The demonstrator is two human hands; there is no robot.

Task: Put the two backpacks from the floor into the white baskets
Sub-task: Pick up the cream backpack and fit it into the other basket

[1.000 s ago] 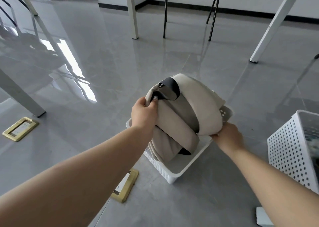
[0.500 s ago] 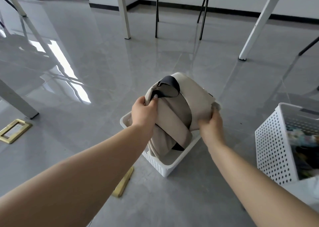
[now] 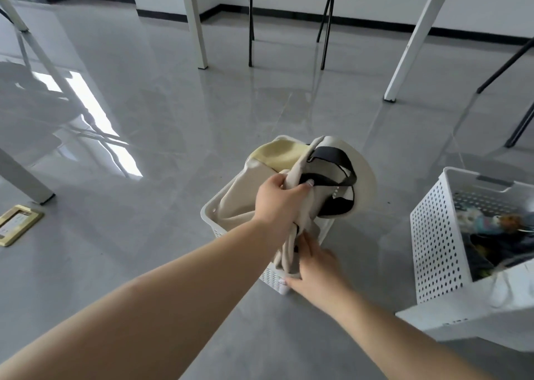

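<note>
A beige backpack (image 3: pixel 245 194) with black straps and a pale yellow panel lies inside a white perforated basket (image 3: pixel 209 216) on the grey floor. My left hand (image 3: pixel 278 203) is shut on the backpack's beige strap near its top. Lower down, my right hand (image 3: pixel 313 264) presses the hanging strap ends against the basket's near corner. A second white basket (image 3: pixel 433 249) stands to the right and holds a dark, multicoloured backpack (image 3: pixel 491 241).
White table legs (image 3: pixel 196 24) and a black chair (image 3: pixel 289 18) stand further back on the floor. A brass floor socket (image 3: pixel 17 223) sits at the left. Another grey leg (image 3: pixel 23 180) is at the left edge.
The backpack has sunk deeper into the basket and turned, showing its yellow panel. My right hand dropped from the bag's right side to the straps at the basket's near corner.
</note>
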